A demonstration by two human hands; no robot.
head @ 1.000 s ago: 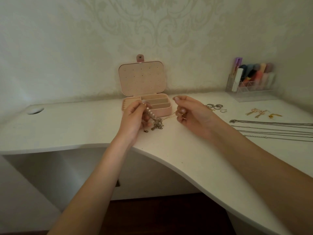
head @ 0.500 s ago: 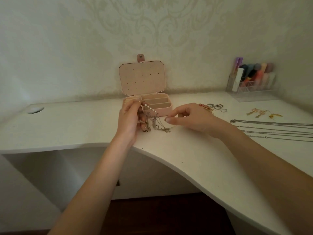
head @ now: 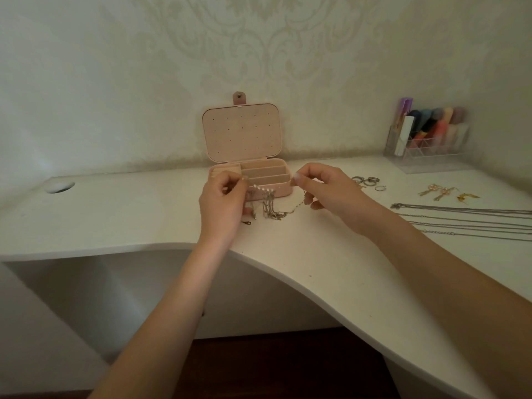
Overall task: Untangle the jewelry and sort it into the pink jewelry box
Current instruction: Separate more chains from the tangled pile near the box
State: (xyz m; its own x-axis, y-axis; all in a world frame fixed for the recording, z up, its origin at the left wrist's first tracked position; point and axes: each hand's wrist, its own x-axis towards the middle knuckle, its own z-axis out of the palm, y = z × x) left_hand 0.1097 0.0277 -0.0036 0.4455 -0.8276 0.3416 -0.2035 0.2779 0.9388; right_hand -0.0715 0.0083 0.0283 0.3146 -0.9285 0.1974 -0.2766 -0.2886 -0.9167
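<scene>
The pink jewelry box (head: 276,168) stands open against the wall, its lid upright and its compartments showing. Just in front of it hangs a tangle of thin chains with a short row of pearls (head: 269,201), its lower loops touching the desk. My left hand (head: 223,198) pinches the pearl end of the tangle at the left. My right hand (head: 325,188) pinches a chain strand at the right, so the strand sags between both hands. Part of the tangle is hidden behind my left fingers.
On the white desk (head: 331,263) to the right lie several rings (head: 367,182), gold earrings (head: 444,192) and straight silver chains (head: 472,221). A clear organizer (head: 426,139) with cosmetics stands at the back right. A cable hole (head: 60,187) sits far left. The desk's front edge curves inward.
My right hand rose from the desk and moved right, drawing a chain strand out of the tangle. My left hand lifted the pearl end a little higher.
</scene>
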